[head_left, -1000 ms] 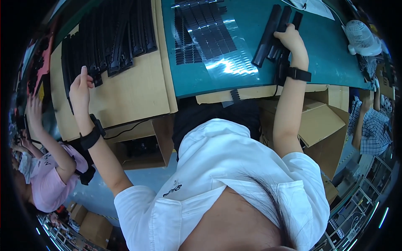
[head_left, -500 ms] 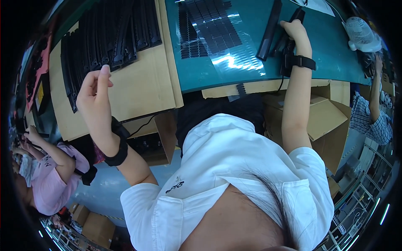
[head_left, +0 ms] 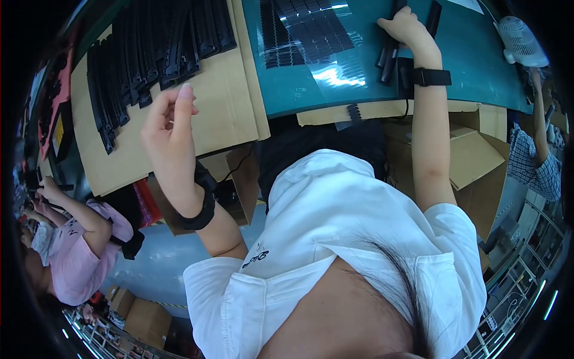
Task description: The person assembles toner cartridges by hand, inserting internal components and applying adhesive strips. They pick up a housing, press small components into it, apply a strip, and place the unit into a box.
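Note:
My left hand [head_left: 170, 128] hovers over the near edge of the cardboard sheet [head_left: 230, 102]. Its fingers curl loosely with the thumb up, and nothing shows in them. Beyond it lies a pile of long black plastic strips [head_left: 173, 45]. My right hand [head_left: 408, 30] is stretched out over the teal mat [head_left: 478, 72], thumb apart from the fingers, on or just above dark strips [head_left: 388, 63]. Whether the fingertips touch them I cannot tell. Another black strip [head_left: 434, 19] lies to the right of this hand. A black box-shaped thing [head_left: 405, 78] sits beside the right wrist.
Clear plastic sheets with rows of small black pieces [head_left: 317, 33] lie on the mat's middle. A white fan [head_left: 521, 42] stands at the far right. Open cardboard boxes [head_left: 475, 158] are under the table. A person in pink [head_left: 84, 251] works at left; another in checks [head_left: 535, 161] is at right.
My left hand has moved right and nearer to me, away from the strip pile. My right hand has shifted slightly left, off the right-hand strip and over the strips beside it.

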A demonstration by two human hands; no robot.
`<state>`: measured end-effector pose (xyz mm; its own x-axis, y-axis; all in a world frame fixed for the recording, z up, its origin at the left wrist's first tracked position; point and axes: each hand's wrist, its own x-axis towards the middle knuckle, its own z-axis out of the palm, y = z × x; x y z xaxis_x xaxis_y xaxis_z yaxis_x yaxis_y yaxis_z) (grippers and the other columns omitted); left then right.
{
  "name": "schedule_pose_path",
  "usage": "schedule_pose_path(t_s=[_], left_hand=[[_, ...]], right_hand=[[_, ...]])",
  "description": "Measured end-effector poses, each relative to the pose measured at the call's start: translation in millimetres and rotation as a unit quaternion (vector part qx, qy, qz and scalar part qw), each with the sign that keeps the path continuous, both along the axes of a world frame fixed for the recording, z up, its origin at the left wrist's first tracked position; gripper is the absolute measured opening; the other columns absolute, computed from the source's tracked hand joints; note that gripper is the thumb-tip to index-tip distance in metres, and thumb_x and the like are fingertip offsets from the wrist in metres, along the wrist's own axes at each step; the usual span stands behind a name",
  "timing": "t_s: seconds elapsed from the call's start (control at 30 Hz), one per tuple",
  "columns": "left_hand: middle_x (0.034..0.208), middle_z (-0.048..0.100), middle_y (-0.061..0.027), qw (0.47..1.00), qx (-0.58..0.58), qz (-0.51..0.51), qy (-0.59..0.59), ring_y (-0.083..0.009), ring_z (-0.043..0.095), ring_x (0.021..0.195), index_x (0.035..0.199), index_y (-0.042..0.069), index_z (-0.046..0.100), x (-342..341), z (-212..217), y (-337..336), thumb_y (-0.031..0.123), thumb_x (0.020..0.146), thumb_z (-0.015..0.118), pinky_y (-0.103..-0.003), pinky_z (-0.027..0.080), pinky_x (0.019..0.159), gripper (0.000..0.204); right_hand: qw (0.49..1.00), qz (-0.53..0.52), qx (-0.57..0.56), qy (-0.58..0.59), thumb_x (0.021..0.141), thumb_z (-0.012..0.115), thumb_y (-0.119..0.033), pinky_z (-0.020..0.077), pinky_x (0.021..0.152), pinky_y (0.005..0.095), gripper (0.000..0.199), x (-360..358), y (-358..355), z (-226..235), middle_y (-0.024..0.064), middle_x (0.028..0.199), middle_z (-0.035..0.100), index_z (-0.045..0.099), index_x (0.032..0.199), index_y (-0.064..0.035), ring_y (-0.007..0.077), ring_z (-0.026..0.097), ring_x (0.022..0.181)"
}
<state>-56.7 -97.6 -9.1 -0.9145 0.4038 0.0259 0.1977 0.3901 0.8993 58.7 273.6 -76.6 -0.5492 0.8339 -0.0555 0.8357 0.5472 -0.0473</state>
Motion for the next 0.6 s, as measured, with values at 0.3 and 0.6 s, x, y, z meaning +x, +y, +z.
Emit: schedule_pose_path(t_s=[0.3,0.6], left_hand=[[0.063,0.054,0.0021,0.999,0.029,-0.031,-0.010,-0.0017,0.043,0.057,0.082,0.001,0.062,25.2,6.6,19.8,0.020,0.087,0.063,-0.018,0.030,0.049,0.021],[0.064,0.056,-0.0020,0.990,0.018,-0.137,-0.033,-0.0073,0.050,0.058,0.082,-0.001,0.061,46.0,18.6,37.0,0.019,0.086,0.065,-0.021,0.038,0.052,0.021]], right_hand=[[0.991,-0.059,-0.119,-0.023,0.077,0.059,-0.026,0.0513,0.080,0.0383,0.060,-19.9,-15.9,37.5,0.0280,0.100,0.062,0.043,0.120,0.0133,0.0390,0.062,0.092],[0.998,0.015,0.008,0.061,0.078,0.056,-0.019,0.0498,0.079,0.0430,0.041,13.2,32.7,-15.4,0.0273,0.094,0.063,0.052,0.105,0.0101,0.0423,0.061,0.088]])
